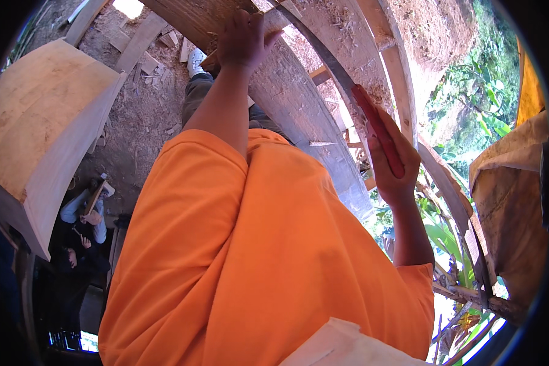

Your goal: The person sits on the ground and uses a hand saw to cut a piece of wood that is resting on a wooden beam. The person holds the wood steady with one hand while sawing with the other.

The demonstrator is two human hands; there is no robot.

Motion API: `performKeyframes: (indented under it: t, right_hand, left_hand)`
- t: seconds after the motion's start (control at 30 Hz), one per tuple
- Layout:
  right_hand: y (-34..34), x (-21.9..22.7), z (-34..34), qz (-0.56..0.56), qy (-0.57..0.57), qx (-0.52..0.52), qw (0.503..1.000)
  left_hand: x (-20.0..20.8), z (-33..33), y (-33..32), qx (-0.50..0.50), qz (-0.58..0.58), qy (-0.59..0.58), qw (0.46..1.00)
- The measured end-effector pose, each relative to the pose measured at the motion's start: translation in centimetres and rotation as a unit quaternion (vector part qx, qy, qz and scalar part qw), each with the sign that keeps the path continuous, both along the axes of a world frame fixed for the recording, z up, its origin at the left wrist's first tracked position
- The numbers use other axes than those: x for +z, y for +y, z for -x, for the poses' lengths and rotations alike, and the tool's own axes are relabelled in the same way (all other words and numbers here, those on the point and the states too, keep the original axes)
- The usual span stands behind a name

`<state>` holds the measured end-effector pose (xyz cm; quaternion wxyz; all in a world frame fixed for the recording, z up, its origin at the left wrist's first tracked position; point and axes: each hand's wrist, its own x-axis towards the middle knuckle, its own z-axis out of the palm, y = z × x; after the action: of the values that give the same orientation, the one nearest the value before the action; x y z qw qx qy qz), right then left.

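My right hand (398, 160) is wrapped round the red handle of a handsaw (325, 53). Its long, narrow metal blade runs from the handle up to the top edge of the view; teeth are too small to make out. My left hand (241, 44) lies on a brown wooden board (192, 21), thumb spread to the right, toward the blade. The blade's far end lies just right of that hand, and its contact with the wood is cut off by the picture's edge. Beneath is a wide, weathered plank (305, 100) with wood dust on it.
A large pale wooden panel (55, 104) stands at left. Wood offcuts (155, 67) and shavings litter the dirt floor. At lower left another person's hand (85, 242) shows beside a block of wood. Long timbers (402, 79) and a brown sheet (509, 183) are at right, before green plants.
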<state>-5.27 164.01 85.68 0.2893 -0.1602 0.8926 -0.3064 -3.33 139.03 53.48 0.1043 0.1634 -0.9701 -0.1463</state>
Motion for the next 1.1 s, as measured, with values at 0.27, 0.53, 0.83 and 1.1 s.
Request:
performKeyframes:
  t: [0.27,0.53,0.83,1.1]
  right_hand:
    - [-1.6,-1.7,1.7,0.006,0.028,0.052,0.998]
    - [-14.4,-18.9,6.5,0.296,-0.064,-0.046,0.952]
    - [-1.8,-5.2,1.5,0.016,-0.025,-0.022,0.999]
    - [1.7,2.5,0.2,-0.008,0.028,0.044,0.999]
  left_hand:
    - [0.0,-0.3,0.1,-0.03,-0.006,0.016,0.999]
    - [0.2,0.3,0.2,-0.007,-0.013,-0.025,1.0]
    - [-0.1,0.3,0.1,0.016,0.003,-0.019,1.0]
    - [-0.8,0.3,-0.1,0.009,0.022,0.035,0.999]
